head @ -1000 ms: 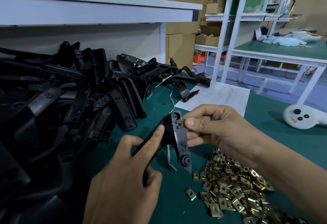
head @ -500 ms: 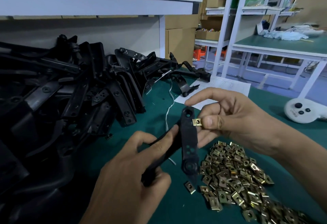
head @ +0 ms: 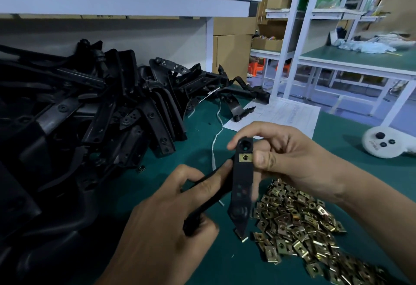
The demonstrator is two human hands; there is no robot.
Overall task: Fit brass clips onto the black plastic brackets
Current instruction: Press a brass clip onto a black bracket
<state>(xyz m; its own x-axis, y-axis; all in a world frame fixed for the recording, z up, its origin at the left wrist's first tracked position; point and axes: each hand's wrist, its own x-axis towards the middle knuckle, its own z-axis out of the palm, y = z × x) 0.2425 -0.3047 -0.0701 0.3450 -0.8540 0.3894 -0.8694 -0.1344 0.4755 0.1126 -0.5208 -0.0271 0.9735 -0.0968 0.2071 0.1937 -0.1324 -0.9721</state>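
Note:
I hold one black plastic bracket (head: 242,185) upright over the green mat. My left hand (head: 166,221) grips its lower arm, index finger stretched along it. A brass clip (head: 245,157) sits on the bracket's upper end, just below its round hole. My right hand (head: 290,161) pinches the bracket's top, the thumb pressing beside the clip and the index finger curled over the tip. A heap of loose brass clips (head: 299,224) lies on the mat at the lower right.
A big pile of black brackets (head: 94,113) fills the left of the green table (head: 360,172). A paper sheet (head: 283,113) and a white string (head: 216,131) lie behind my hands. A white controller (head: 382,145) sits far right. White shelving stands beyond.
The brass clip has gone from the bracket's right edge onto its face below the hole. My right thumb pushed it in. Both hands and the bracket shifted slightly.

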